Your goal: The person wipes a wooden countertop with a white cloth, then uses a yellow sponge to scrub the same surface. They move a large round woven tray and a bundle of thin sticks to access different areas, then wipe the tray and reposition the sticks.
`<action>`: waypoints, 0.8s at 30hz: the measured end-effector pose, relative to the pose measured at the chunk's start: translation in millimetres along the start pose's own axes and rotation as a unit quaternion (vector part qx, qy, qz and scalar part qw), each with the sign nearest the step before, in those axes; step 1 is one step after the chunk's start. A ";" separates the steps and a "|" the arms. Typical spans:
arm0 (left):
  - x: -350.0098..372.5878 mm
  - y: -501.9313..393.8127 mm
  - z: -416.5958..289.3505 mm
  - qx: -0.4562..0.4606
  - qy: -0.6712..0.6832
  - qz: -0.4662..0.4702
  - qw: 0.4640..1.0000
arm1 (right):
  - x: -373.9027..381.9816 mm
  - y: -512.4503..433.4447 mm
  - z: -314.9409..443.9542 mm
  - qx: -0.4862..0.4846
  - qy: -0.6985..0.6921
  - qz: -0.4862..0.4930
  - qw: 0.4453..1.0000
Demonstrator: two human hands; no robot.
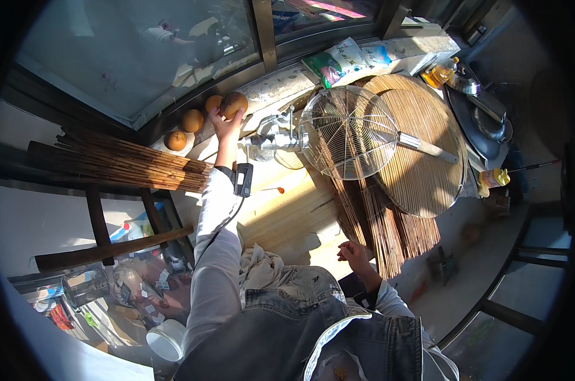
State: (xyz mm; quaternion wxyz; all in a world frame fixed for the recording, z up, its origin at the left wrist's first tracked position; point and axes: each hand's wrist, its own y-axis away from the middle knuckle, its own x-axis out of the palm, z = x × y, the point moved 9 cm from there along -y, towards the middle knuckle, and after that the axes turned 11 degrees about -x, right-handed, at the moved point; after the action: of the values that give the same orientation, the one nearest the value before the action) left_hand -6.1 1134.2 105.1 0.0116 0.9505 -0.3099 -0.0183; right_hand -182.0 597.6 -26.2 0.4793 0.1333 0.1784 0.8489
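At the window ledge, my left hand (227,127) has its thumb and fingers around a round yellow-brown fruit (233,105). A second fruit (213,103) is close behind the fingers. Two more, a round fruit (192,120) and a stemmed fruit (176,140), sit in a row to the left. Just right of my left wrist stands a chrome metal hand-cranked device (274,139). My right hand (356,259) hovers at the near table edge, beside the reed mat strips (387,238). Its fingers are loosely curled, with nothing visible in them.
A wire spider strainer (349,133) lies over round reed mats (423,143). Plastic packets (344,59) rest on the ledge (280,88). An oil bottle (440,72), a kettle (463,85) and a wok (482,138) stand to the right. A reed bundle (140,164) juts in from the left.
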 end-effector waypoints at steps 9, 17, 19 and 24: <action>61.2 -56.1 26.5 0.126 -0.275 -0.004 0.953 | -39.1 30.5 3.5 -0.009 0.020 -0.072 0.997; 42.9 -23.5 3.7 0.070 -0.168 0.106 0.977 | -16.6 18.6 -0.7 0.018 0.037 -0.033 0.999; 10.7 8.5 -15.5 0.131 -0.263 0.048 0.955 | -9.6 14.6 5.6 -0.010 0.026 -0.013 1.000; -113.9 143.5 -3.5 0.062 -0.190 0.060 0.978 | -8.9 8.1 1.3 0.015 0.022 -0.001 1.000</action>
State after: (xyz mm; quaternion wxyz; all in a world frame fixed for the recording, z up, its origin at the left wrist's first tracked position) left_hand -182.4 1085.6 116.5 -0.1053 0.9084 -0.3633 -0.1781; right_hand -183.2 586.3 -22.1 0.4738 0.1217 0.2022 0.8484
